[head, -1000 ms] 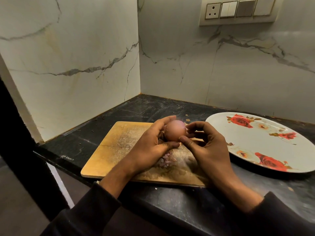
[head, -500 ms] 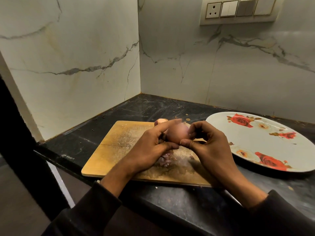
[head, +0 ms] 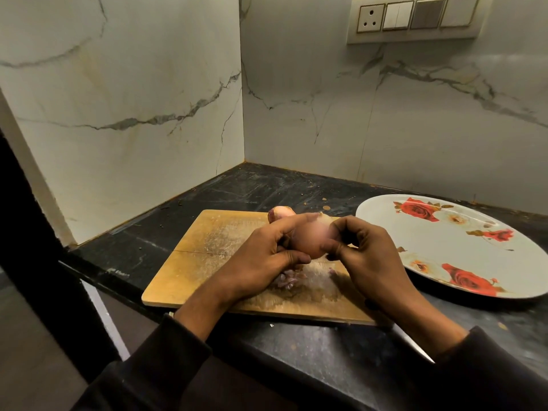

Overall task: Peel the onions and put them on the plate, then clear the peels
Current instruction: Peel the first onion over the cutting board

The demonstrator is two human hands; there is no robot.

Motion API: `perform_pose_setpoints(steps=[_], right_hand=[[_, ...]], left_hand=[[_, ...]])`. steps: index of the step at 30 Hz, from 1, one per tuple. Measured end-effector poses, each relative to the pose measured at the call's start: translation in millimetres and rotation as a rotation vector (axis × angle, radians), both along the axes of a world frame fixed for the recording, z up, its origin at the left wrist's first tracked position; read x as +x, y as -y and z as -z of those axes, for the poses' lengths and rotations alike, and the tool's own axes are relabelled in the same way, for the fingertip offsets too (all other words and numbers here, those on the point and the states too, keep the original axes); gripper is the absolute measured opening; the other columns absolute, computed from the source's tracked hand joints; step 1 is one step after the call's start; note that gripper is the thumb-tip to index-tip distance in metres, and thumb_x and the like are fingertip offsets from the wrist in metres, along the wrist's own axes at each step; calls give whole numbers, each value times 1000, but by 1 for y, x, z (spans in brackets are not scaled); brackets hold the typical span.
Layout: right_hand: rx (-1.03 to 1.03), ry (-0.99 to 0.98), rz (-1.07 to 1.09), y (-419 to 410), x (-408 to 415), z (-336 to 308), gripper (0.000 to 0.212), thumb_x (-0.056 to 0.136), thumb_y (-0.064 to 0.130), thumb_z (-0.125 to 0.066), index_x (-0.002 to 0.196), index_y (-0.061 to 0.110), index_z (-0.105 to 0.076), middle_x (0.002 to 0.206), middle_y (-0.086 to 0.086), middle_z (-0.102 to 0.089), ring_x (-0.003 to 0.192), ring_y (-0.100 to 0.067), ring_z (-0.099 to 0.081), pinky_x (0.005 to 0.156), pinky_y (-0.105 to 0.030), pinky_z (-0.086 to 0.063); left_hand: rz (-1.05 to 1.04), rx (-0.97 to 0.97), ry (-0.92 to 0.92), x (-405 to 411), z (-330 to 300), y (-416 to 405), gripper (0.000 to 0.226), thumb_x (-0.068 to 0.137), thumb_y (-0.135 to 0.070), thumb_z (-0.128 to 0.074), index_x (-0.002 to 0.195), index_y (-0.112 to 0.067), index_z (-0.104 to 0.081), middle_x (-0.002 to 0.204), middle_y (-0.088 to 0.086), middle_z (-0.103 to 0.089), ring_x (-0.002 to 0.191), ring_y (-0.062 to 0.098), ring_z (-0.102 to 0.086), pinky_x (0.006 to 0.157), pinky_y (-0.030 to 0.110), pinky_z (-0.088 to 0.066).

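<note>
Two hands work one onion (head: 311,237) above the cutting board (head: 207,247): our left hand (head: 267,256) cradles it steady, our right hand (head: 364,253) pinches skin, peels (head: 286,280) dropping below, plate (head: 462,262) waiting at three o'clock.

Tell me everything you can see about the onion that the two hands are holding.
The onion is a rounded bulb with smooth pinkish-tan skin, a little blurred. It is held in the air above the wooden cutting board, not resting on it. The left hand grips it from the left, with fingers over its top and the thumb below. The right hand pinches at its right side. How much is already peeled cannot be told.
</note>
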State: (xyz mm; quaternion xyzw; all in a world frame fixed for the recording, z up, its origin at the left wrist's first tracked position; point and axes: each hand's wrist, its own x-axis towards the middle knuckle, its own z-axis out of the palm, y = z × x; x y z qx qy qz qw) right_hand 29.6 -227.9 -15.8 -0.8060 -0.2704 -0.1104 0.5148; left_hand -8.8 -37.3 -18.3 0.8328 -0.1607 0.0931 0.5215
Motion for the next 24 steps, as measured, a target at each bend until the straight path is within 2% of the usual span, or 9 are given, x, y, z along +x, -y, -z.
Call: perform_pose_setpoints(steps=[2,6,9,15,19,24], right_hand=[[-36,36,6,-1,-1,2,26,90,5,-71,82,28,-63,88,5,-68,82,-13,-66,72,-31,-58],[-6,112,16,-4,-2,7,24,92,1,-66,83,22,-59,85,2,-64,83,-24,-63,72,-50,-54],[50,154,34,-7,-2,11,23,92,-1,-65,84,19,-58,84,0,-63,83,-26,-62,72,-52,-52],[154,124,26,-8,-5,6,31,90,2,-70,91,32,-60,91,8,-65,87,-11,-64,76,-30,-59],[140,63,-44,-3,-2,2,35,85,2,-75,94,33,-61,90,6,-65,88,-15,-66,79,-32,-61],[110,82,-62,-3,-2,1,40,77,4,-82,93,33,-59,89,14,-63,86,-8,-61,76,-19,-55]], left_hand=[[7,-6,-6,0,0,0,68,88,-2,-70,144,-34,-50,126,-23,-53,115,-4,-60,94,18,-52],[31,-64,-14,-1,-2,1,65,90,0,-66,146,-29,-49,133,-14,-54,117,-1,-60,94,20,-52],[49,-106,-16,-1,-3,1,61,93,0,-63,146,-24,-47,135,-14,-52,119,-2,-59,94,18,-51],[43,-129,-34,3,0,0,54,96,-15,-60,146,-29,-46,140,-5,-50,124,5,-57,101,28,-52],[75,-157,-58,1,-1,0,51,97,-16,-56,145,-28,-44,135,-8,-53,121,3,-59,94,23,-53],[73,-159,-55,2,1,-1,54,95,-28,-53,148,-21,-42,139,0,-54,123,11,-59,97,28,-53]])
